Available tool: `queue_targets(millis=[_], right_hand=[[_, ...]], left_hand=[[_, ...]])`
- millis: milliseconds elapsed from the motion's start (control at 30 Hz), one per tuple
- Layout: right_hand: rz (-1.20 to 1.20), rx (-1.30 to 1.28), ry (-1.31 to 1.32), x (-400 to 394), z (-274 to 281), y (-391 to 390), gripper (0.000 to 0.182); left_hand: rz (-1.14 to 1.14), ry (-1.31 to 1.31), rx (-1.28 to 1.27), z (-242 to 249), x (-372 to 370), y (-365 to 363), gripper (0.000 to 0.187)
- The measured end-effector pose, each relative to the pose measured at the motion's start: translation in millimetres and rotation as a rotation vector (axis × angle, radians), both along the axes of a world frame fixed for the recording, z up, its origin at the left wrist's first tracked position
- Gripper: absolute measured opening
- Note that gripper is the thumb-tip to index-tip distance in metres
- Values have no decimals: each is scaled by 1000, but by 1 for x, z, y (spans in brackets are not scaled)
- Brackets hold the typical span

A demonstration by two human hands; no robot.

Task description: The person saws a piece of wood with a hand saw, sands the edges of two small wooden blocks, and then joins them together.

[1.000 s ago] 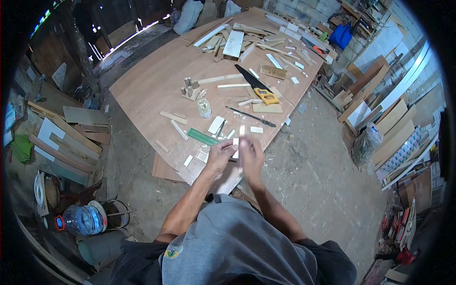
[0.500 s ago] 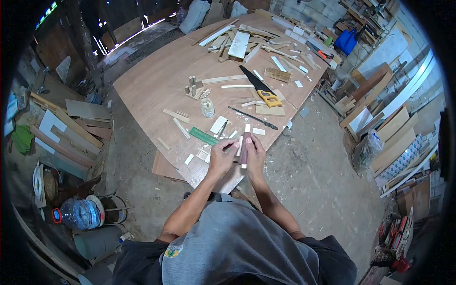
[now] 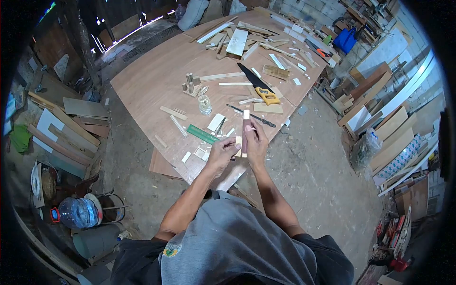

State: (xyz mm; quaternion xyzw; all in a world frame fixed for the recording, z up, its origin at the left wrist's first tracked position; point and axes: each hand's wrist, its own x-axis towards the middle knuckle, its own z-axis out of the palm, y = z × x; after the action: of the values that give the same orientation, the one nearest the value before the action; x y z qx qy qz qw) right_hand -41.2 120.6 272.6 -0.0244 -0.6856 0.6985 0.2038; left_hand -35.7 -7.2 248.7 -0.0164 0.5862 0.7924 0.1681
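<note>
My right hand (image 3: 257, 141) grips a long narrow sanding block (image 3: 246, 124), dark reddish-brown with a pale end sticking up past the fingers. Just to its left, my left hand (image 3: 223, 153) pinches a small pale wood piece (image 3: 238, 141), which lies close against the block's side; whether they touch is hard to tell. Beside my left hand a green ruler (image 3: 202, 134) rests on the wooden table (image 3: 156, 80). Small pale wooden pieces (image 3: 200, 153) lie by the left wrist. A thin dark file (image 3: 250, 115) is beyond the block.
A handsaw with a yellow handle (image 3: 267, 95), a glass jar (image 3: 204, 105) and a holder with upright pegs (image 3: 191, 84) stand or lie farther up the table. Behind them is a pile of wood strips (image 3: 237, 42). Boards (image 3: 399, 137) lean at the right.
The block in my right hand has moved up and away from me along the small piece. My left hand stays nearly in place, and the view has shifted slightly.
</note>
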Motion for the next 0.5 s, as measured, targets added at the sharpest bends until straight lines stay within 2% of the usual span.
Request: queue_targets(millis=[67, 133, 200, 267, 333, 367, 467, 500], right_hand=[[-9, 52, -71, 9, 8, -3, 42], [-71, 362, 22, 28, -7, -11, 42], [-69, 277, 73, 31, -16, -14, 43], [-105, 139, -176, 20, -9, -8, 44], [-127, 229, -167, 7, -12, 2, 45], [-149, 248, -142, 8, -15, 0, 46], [-162, 337, 13, 25, -27, -16, 43], [-153, 339, 18, 29, -24, -19, 41]], left_hand=[[-17, -48, 17, 0, -3, -1, 27], [25, -34, 77, -5, -12, -3, 30], [23, -42, 83, 2, -9, -5, 27], [60, -48, 87, -3, -7, 3, 27], [-9, -23, -91, -7, -6, 4, 28], [40, -39, 27, -15, -13, 5, 27], [105, 16, 81, 0, -29, -4, 36], [44, 2, -6, 0, -29, -9, 39]])
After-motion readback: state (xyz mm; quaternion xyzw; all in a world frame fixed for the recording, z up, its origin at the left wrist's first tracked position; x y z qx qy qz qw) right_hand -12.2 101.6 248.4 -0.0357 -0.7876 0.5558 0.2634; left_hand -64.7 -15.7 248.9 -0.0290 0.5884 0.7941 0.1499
